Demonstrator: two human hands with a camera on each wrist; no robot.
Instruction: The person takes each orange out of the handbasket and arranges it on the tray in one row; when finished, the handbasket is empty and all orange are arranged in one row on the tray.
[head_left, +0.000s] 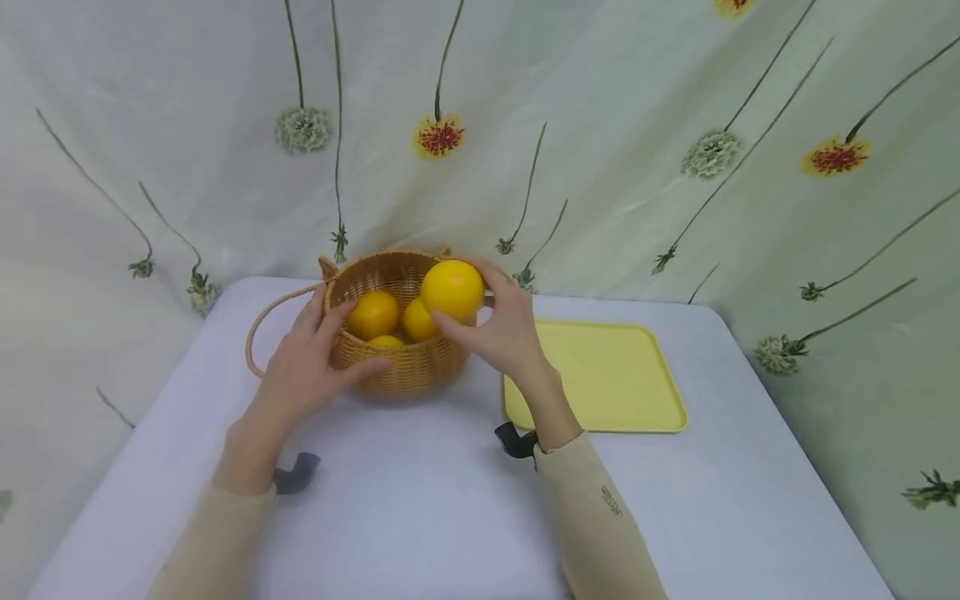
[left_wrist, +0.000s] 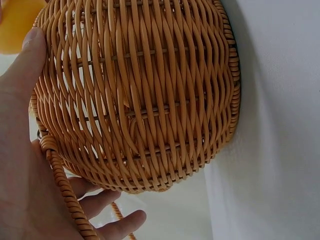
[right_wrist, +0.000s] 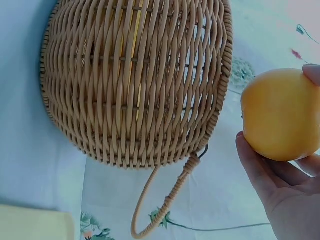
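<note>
A round wicker basket [head_left: 412,367] stands on the table with several oranges [head_left: 374,314] inside. My right hand [head_left: 498,321] holds one more orange [head_left: 452,290] just above the basket's right rim, thumb on the near side and fingers behind. In the right wrist view this orange [right_wrist: 280,115] is beside the basket's opening, apart from the weave. My left hand [head_left: 303,358] grips the basket's left side, its thumb along the front near the rim and its fingers round the side. The left wrist view shows the left thumb [left_wrist: 31,57] against the weave [left_wrist: 140,90], with the wrapped handle crossing the palm.
A shallow yellow tray [head_left: 600,379] lies to the right of the basket, behind my right forearm. One looped handle [head_left: 255,329] sticks out at the basket's left. White cloth [head_left: 420,500] covers the table, and a flower-printed curtain [head_left: 600,100] hangs behind it.
</note>
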